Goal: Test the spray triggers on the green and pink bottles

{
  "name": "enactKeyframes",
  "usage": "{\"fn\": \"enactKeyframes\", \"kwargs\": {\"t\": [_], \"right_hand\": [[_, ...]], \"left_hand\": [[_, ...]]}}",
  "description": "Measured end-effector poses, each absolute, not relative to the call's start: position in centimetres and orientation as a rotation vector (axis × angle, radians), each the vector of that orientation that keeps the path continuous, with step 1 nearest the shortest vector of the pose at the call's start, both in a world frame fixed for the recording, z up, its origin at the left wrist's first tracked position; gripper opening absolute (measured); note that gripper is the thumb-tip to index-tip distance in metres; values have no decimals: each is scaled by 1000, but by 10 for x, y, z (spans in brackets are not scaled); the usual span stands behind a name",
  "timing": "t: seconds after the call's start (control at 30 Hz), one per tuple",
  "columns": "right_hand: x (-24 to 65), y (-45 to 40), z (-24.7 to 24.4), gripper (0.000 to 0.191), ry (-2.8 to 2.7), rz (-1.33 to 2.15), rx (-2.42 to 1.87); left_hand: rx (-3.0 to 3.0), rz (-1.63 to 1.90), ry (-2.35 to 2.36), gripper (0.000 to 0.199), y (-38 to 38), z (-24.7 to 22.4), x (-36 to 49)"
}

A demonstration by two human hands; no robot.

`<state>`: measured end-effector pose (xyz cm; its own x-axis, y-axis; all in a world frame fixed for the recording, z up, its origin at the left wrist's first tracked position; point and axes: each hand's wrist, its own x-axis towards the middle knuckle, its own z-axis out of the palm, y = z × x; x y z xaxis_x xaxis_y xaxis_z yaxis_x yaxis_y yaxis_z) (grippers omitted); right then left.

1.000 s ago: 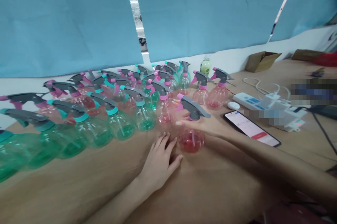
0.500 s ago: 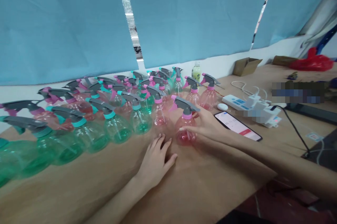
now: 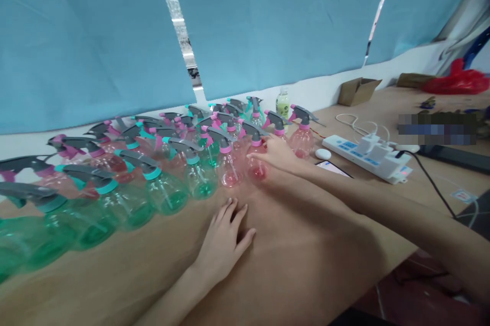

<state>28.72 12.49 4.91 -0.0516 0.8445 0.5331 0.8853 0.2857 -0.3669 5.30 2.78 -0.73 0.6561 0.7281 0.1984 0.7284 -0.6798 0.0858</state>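
Note:
My right hand [image 3: 276,152] is wrapped round the body of a pink spray bottle [image 3: 257,169] with a grey and pink trigger head. The bottle stands upright at the right end of the front row. Just left of it is another pink spray bottle [image 3: 230,173], and farther left are several green ones, such as a green spray bottle [image 3: 202,178]. My left hand [image 3: 224,234] lies flat on the brown table covering [image 3: 298,254], fingers spread, with nothing in it. Behind my right hand stands a pink spray bottle [image 3: 302,142].
Rows of pink and green spray bottles fill the left and back. To the right lie a phone [image 3: 333,167], a white round case [image 3: 323,154] and a power strip [image 3: 356,155] with cables. Farther back are a clear bottle [image 3: 283,104], a cardboard box [image 3: 358,92] and a red bag [image 3: 457,81].
My right hand has moved the pink spray bottle away from me and slightly left, up beside the neighbouring pink one. My left hand has stayed on the table. The view has shifted slightly.

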Motion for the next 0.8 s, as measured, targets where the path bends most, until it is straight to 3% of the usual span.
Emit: {"fn": "enactKeyframes", "kwargs": {"t": [0.57,0.7,0.8], "right_hand": [[289,122,50,60,-1854,-68,-1507],[312,102,58,37,-1831,-36,-1491],[337,96,59,31,-1715,-109,-1604]], "left_hand": [[-2911,-395,-1254,45,30,-4,53],[-2935,-438,-1338,47,29,0,57],[-2941,-500,-1402,49,28,2,64]]}}
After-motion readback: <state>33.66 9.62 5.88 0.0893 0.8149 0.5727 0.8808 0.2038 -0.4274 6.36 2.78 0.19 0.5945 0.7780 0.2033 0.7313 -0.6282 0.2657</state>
